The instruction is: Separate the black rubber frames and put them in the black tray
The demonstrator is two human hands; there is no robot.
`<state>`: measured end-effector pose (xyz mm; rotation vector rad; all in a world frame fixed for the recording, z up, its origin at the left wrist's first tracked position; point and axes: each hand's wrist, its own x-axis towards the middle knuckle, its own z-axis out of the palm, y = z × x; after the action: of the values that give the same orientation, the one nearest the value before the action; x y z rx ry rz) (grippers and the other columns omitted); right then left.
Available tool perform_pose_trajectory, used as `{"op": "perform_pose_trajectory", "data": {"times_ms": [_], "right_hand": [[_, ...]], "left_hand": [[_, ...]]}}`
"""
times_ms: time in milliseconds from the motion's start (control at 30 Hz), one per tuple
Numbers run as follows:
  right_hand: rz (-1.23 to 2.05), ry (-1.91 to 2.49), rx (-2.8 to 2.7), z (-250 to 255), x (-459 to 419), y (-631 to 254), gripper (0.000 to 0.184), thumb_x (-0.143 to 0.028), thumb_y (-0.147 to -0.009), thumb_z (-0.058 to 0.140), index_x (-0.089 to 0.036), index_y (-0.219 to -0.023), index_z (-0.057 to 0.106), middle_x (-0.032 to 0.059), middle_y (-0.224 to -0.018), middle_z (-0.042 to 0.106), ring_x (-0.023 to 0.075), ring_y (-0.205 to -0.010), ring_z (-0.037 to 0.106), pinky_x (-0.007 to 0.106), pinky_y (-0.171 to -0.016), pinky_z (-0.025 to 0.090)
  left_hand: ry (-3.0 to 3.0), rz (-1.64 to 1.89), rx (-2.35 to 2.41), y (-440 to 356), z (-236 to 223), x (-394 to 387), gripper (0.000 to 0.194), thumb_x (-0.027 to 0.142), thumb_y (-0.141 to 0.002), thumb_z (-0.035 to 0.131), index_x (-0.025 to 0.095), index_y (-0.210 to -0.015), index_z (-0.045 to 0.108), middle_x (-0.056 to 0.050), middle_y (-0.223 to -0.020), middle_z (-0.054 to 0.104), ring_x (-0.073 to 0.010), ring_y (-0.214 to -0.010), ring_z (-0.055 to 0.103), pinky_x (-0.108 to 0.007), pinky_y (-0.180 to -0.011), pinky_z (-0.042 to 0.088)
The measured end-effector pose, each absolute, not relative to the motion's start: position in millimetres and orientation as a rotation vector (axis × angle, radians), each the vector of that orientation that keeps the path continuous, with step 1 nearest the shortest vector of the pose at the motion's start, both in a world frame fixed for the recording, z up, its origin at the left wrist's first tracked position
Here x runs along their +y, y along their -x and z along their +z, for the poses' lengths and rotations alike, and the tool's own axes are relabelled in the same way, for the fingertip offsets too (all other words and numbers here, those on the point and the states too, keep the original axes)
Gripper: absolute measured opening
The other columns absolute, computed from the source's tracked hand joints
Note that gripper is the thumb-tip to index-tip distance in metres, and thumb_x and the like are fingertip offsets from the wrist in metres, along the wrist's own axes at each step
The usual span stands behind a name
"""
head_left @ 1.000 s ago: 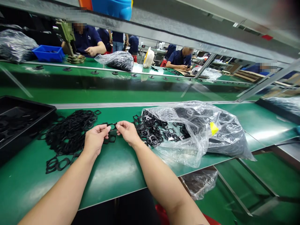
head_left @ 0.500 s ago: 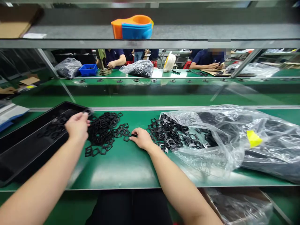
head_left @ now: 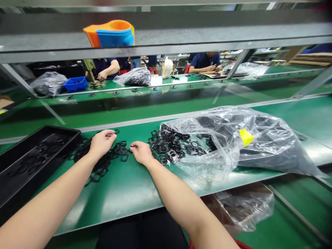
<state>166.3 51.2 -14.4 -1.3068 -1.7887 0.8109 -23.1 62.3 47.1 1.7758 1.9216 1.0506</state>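
Observation:
My left hand hovers over a pile of thin black ring-shaped parts, its fingers drawn together. Whatever is between those fingertips, if anything, is hidden. A short way to the right, my right hand pinches a small black ring part, mostly covered by the fingers. Between the hands lie a few loose ring parts on the green table. Another heap of ring parts, some with a greyish face, spills from a clear plastic bag on the right.
A long black tray holding ring parts stands at the left. Yellow tape marks the bag. Overhead runs a metal shelf with an orange and blue holder. Beyond a line of spaced parts, co-workers sit at another bench.
My left hand has moved from the tray's edge rightward over the pile, closer to my right hand. My right hand stays near the loose parts. The view has turned right and tilted.

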Motion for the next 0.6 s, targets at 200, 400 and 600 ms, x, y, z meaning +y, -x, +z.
{"op": "perform_pose_trajectory", "data": {"times_ms": [200,400,600], "right_hand": [[0.633,1.396,-2.077,-15.6,49.5,-165.0,0.022,-0.019,-0.083,0.054,-0.015,-0.099,0.068,0.0104,-0.101,0.071,0.0226,-0.093,0.066,0.031,-0.082,0.05],[0.336,1.246,-2.462,-12.2,53.2,-165.6,0.038,-0.013,-0.085,0.049,-0.016,-0.122,0.057,0.0098,-0.135,0.054,0.0284,-0.124,0.048,0.042,-0.107,0.036],[0.271,1.29,-2.541,-19.1,56.5,-163.2,0.04,-0.02,-0.09,0.042,-0.01,-0.127,0.051,0.0137,-0.139,0.049,0.0293,-0.124,0.048,0.044,-0.106,0.039]], "left_hand": [[-2.374,0.251,1.652,-96.5,67.1,86.4,0.038,0.04,-0.078,0.056,0.022,-0.11,0.066,-0.005,-0.114,0.068,-0.0216,-0.103,0.063,-0.03,-0.09,0.045],[-2.369,-0.174,1.685,-151.5,55.1,109.1,0.065,0.055,-0.055,0.074,0.017,-0.108,0.066,-0.015,-0.112,0.068,-0.0312,-0.104,0.062,-0.033,-0.08,0.048],[-2.335,-0.184,1.677,-156.1,50.3,109.9,0.05,0.044,-0.055,0.078,0.021,-0.098,0.068,-0.008,-0.103,0.071,-0.0241,-0.093,0.064,-0.026,-0.068,0.044]]}}
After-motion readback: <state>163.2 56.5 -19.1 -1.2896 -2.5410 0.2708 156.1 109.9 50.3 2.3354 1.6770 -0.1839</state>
